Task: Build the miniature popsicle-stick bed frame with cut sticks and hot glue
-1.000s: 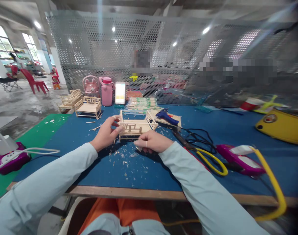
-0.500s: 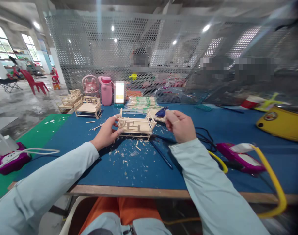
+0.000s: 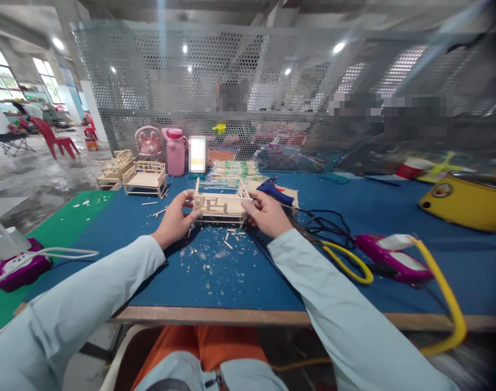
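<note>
A small model bed (image 3: 221, 209) made of pale wooden sticks, with railings and raised ends, is in front of me at the middle of the table. My left hand (image 3: 176, 217) grips its left end between thumb and fingers. At the opposite end, my right hand (image 3: 268, 213) pinches the corner post and rail. Just behind my right hand lies a blue glue gun (image 3: 277, 193) on a pale board. Small stick offcuts (image 3: 228, 243) and white flecks are scattered on the table close to the model.
More stick models, including a finished-looking bed (image 3: 145, 178), stand at the back left beside a pink thermos (image 3: 175, 153). Packs of sticks (image 3: 235, 170) lie behind. Yellow-handled scissors (image 3: 349, 266), black cable, a purple power strip (image 3: 394, 260) and a yellow pot (image 3: 468, 201) occupy the right.
My right hand has come left and down onto the right end of the model bed. The glue gun shows more fully now. My left hand keeps its grip.
</note>
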A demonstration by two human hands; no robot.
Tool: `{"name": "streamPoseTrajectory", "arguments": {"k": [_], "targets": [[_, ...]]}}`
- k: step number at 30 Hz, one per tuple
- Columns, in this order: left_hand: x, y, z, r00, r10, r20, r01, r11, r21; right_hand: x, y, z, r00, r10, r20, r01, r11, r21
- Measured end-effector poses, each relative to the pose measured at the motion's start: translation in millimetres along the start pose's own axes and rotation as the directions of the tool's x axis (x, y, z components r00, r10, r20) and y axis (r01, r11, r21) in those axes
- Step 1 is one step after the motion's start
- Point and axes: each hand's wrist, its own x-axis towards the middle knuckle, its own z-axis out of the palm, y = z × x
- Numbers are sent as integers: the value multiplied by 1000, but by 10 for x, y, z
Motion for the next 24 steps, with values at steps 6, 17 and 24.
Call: {"name": "streamPoseTrajectory", "arguments": {"k": [6,17,24], "targets": [[32,-62,4,1000,-9,7,9,999,-52,54,24,35,998,-59,-34,57,998,-40],[66,-140,6,996,-28,81,47,969,-241,75,33,65,993,100,67,-112,975,192],[103,-129,-101,993,-104,-54,90,972,-217,-90,-213,-129,997,-76,21,73,993,93]]}}
